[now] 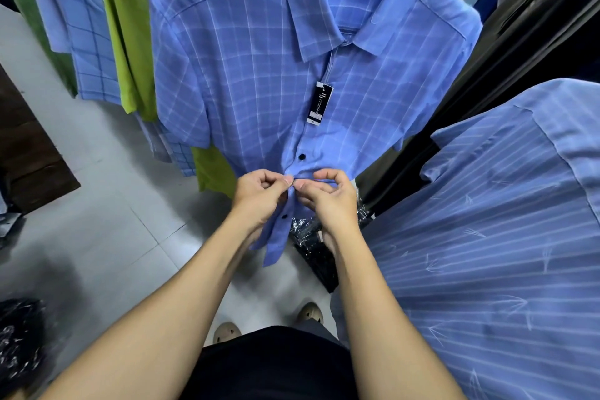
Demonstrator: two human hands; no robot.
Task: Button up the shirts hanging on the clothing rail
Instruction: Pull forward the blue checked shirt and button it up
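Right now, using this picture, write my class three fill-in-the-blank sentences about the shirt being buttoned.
The button above the left hand and right hand is coloured ____.
On the checked shirt, the tag hangs under the ____.
Left of it, the plain shirt is ____.
Missing: black, collar, green.

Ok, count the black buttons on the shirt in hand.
2. One button just above where left hand and right hand pinch the shirt; the other lower, between the wrists. The hands may hide another.

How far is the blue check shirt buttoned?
Partly. One black button on the blue check shirt is fastened; left hand and right hand pinch the placket just below it.
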